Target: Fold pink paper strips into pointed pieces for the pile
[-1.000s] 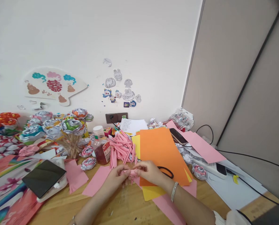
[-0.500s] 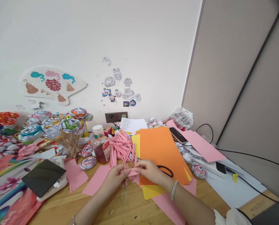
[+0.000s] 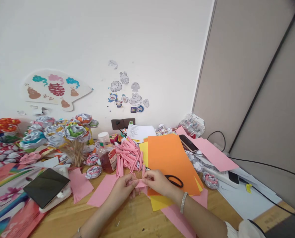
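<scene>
A narrow strip of pink paper (image 3: 140, 183) is stretched between my two hands, just above the wooden table. My left hand (image 3: 126, 185) pinches its left end between thumb and fingers. At the other end, my right hand (image 3: 156, 180) grips the strip with thumb and forefinger. Right behind the hands lies a heap of folded pink paper strips (image 3: 129, 152). Black-handled scissors (image 3: 174, 180) rest on the orange paper sheets (image 3: 171, 158) beside my right hand, their blades mostly hidden behind it.
A bottle of reddish liquid (image 3: 107, 158) stands left of the heap, near paper flowers on sticks (image 3: 75, 135). A black tablet (image 3: 46, 187) lies at the left. Pink sheets (image 3: 104, 191) are spread around. A phone (image 3: 188, 143) and cables (image 3: 266, 168) are at the right.
My right hand has shifted slightly along the pink strip, and more of the strip shows between the fingers. The left hand stays almost in place.
</scene>
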A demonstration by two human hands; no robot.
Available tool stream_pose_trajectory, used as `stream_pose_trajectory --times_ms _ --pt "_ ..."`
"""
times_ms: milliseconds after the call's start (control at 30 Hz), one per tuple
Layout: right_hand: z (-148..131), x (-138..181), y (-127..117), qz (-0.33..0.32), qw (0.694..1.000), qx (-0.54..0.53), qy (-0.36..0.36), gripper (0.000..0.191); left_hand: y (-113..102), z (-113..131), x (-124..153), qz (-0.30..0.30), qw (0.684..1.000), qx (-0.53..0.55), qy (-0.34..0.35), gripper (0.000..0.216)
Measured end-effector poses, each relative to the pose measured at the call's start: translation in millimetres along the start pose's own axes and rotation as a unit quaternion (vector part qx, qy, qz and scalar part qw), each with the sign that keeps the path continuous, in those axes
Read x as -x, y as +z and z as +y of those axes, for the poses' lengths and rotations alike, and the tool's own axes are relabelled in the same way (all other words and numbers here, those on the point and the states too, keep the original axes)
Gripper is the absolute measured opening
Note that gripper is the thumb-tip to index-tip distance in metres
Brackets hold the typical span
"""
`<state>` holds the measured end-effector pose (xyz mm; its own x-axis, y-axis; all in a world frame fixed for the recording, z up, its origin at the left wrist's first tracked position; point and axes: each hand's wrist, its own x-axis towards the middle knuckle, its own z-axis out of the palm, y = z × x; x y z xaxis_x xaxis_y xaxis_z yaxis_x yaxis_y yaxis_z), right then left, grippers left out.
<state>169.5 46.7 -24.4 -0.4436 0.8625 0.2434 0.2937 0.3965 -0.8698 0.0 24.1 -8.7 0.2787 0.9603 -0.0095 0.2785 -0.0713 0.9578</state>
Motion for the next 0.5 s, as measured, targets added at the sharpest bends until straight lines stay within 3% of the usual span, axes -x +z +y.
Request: stream_pose_trajectory --times_ms 233,500 --pt "-1 0 2 -0.027 0.999 0.039 -0.004 0.026 4 4 3 -0.025 1.000 -0.001 0.006 0.035" --pt "-2 0 -14 -0.080 0.996 -0.039 0.019 0.020 -2 -3 0 -0.074 0.995 0.074 -0.004 0.036"
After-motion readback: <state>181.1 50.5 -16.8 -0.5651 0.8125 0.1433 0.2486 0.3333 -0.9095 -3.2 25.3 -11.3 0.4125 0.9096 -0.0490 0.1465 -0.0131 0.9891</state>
